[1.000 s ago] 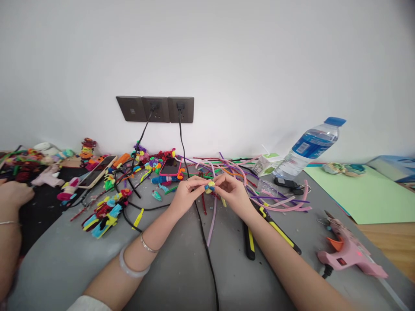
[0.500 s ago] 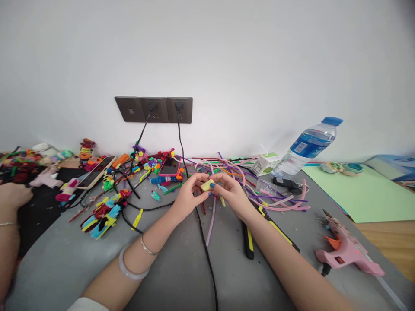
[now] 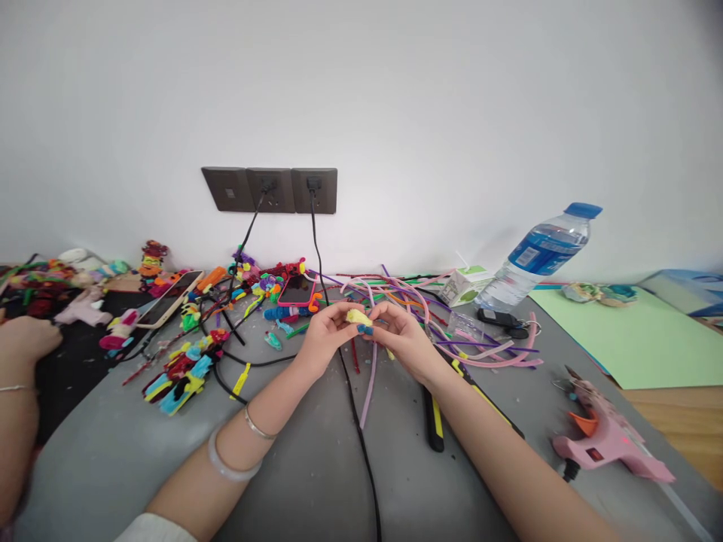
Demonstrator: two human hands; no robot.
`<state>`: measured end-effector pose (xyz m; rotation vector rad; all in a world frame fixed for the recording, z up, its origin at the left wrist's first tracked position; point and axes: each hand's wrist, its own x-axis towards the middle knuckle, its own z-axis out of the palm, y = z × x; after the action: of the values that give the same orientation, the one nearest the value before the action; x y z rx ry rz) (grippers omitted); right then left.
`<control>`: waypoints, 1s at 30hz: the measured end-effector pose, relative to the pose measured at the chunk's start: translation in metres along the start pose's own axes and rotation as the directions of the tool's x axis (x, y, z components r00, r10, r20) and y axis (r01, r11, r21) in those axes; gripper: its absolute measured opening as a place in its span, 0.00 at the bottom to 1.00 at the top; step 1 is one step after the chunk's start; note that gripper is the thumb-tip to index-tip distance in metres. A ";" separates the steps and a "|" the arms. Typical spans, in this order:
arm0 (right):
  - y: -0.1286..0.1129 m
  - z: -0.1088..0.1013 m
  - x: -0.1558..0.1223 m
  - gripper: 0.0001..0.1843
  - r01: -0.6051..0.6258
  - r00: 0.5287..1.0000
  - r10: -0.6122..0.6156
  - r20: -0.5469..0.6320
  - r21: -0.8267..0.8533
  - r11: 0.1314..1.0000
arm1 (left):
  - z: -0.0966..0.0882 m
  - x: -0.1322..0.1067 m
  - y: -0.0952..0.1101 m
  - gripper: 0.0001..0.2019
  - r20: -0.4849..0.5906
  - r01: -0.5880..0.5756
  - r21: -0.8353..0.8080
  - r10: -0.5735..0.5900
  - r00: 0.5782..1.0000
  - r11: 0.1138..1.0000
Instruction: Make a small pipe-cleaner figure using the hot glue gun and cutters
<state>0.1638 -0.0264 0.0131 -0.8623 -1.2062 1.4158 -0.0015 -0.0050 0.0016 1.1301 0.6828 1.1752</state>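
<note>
Both hands up off the desk (image 3: 316,482), fingertips meeting in one shared grip.

- Left hand (image 3: 324,331): thumb and forefinger closed tight on a small yellow piece (image 3: 357,317), fuzzy-looking. Two bangles (image 3: 234,467) on that wrist.
- Right hand (image 3: 404,339): fingertips pressed to the same yellow piece from the other side, blue-painted nails showing just under it. No gap in the grip on either side.
- The yellow piece sits right in the grip, held above the desk and not resting on it.
- Lilac strand (image 3: 368,391) trails from under the grip toward the person and lies on the desk. Cannot tell whether it joins the yellow piece.
- Black cable (image 3: 355,421) runs beneath the grip, from the wall sockets (image 3: 269,190) beyond it down toward the person.
- Just beyond and right of the grip: a loose tangle of coloured strands (image 3: 452,331).
- Near side, right of the grip, under the right forearm: black-and-yellow handled cutters (image 3: 434,425).
- Well right of the grip: a pink glue gun (image 3: 607,440) and a green sheet (image 3: 638,339). Farther back on that side, a water bottle (image 3: 536,256).
- Beyond and left of the grip: a phone in a pink case (image 3: 297,290).
- Left of the grip: a cluster of small bright figures (image 3: 181,373).
- Far left: another person's hand (image 3: 25,339), resting on a dark surface.
</note>
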 end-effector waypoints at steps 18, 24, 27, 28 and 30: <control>0.003 0.000 0.001 0.14 0.141 0.990 -0.132 0.051 -0.267 0.953 | 0.002 -0.005 0.008 0.16 0.111 -0.172 0.374 0.140 0.984 0.911; -0.001 -0.004 0.001 0.15 0.159 0.984 -0.175 -0.028 -0.294 0.943 | 0.002 -0.001 0.009 0.18 -0.055 -0.060 0.213 0.073 0.996 0.975; -0.003 -0.005 0.001 0.15 0.143 0.985 -0.164 -0.048 -0.304 0.942 | 0.000 0.001 0.008 0.19 -0.089 0.008 0.105 0.001 0.996 0.994; -0.003 -0.005 0.001 0.15 0.139 0.986 -0.161 -0.049 -0.302 0.943 | 0.000 0.002 0.007 0.20 -0.084 0.026 0.074 -0.019 0.996 0.997; -0.003 -0.005 0.001 0.15 0.140 0.986 -0.160 -0.043 -0.298 0.944 | 0.001 0.001 0.007 0.20 -0.063 0.058 0.030 -0.056 0.996 0.998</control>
<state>0.1692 -0.0244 0.0152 -0.9902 -1.4228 1.0920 -0.0029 -0.0041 0.0088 1.0976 0.7788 1.1586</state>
